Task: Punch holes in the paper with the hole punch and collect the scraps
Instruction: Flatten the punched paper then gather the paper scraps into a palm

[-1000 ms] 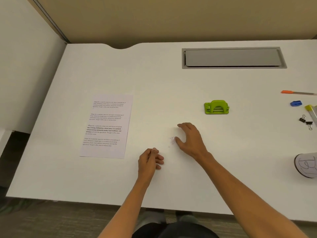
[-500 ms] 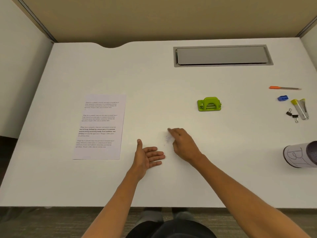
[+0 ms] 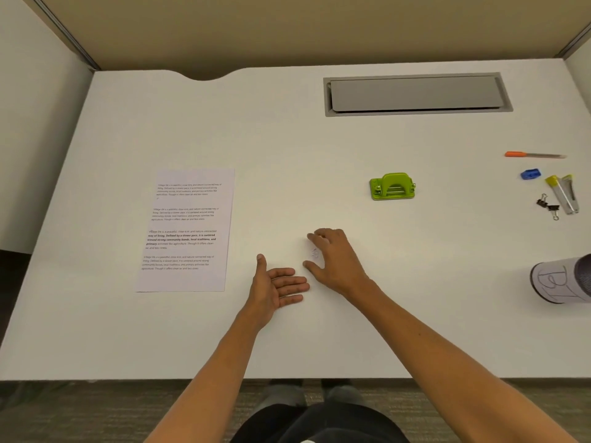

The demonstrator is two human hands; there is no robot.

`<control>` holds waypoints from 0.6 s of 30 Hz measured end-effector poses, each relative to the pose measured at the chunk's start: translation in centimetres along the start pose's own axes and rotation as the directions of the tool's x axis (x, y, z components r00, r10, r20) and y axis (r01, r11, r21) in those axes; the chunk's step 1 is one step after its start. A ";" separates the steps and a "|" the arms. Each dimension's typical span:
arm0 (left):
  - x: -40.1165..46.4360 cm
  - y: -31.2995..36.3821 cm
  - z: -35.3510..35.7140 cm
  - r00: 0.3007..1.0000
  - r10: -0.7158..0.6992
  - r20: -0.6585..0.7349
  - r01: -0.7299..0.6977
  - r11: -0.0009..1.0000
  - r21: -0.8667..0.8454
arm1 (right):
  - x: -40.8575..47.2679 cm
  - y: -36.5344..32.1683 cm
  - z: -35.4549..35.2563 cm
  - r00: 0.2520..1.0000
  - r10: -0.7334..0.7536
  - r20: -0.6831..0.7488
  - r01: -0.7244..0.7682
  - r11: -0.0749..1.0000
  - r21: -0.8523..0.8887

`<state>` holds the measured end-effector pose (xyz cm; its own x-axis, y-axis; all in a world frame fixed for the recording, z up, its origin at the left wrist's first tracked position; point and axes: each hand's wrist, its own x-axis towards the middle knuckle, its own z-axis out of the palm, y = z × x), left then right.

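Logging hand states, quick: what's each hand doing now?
Left hand: open, palm up, holding nothing.
Right hand: open, fingers spread around the paper scraps.

One head-worn camera looks steeply down over the desk (image 3: 287, 139).

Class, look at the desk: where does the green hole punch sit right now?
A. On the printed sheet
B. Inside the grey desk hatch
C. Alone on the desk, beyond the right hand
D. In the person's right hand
C: the green hole punch stands untouched on the white desk, beyond the right hand.
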<state>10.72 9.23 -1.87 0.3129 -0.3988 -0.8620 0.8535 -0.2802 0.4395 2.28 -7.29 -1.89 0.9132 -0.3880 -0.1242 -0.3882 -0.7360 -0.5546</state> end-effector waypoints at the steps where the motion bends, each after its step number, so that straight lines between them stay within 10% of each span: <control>1: 0.0 0.0 0.0 1.000 0.000 -0.001 0.000 1.000 -0.001 | -0.2 -0.1 0.2 0.999 -0.029 0.035 0.032 0.997 -0.065; 7: 0.3 0.0 -0.3 1.000 -0.005 0.006 0.005 1.000 0.000 | -1.1 -0.3 0.2 0.940 -0.324 0.104 0.336 0.837 -0.433; 11: 0.6 0.3 -0.5 0.998 -0.026 0.059 0.030 0.998 -0.063 | -1.1 0.3 -0.2 0.923 -0.210 0.324 0.356 0.787 -0.503; 18: 1.0 0.5 -0.7 0.965 -0.002 0.262 0.078 0.956 -0.284 | -0.5 -1.1 0.4 0.981 -0.001 0.193 0.072 0.930 -0.360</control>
<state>11.77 9.31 -2.71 0.1917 -0.6129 -0.7665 0.9585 -0.0512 0.2806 2.35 -6.09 -1.50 0.9205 -0.2728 -0.2797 -0.3399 -0.9122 -0.2289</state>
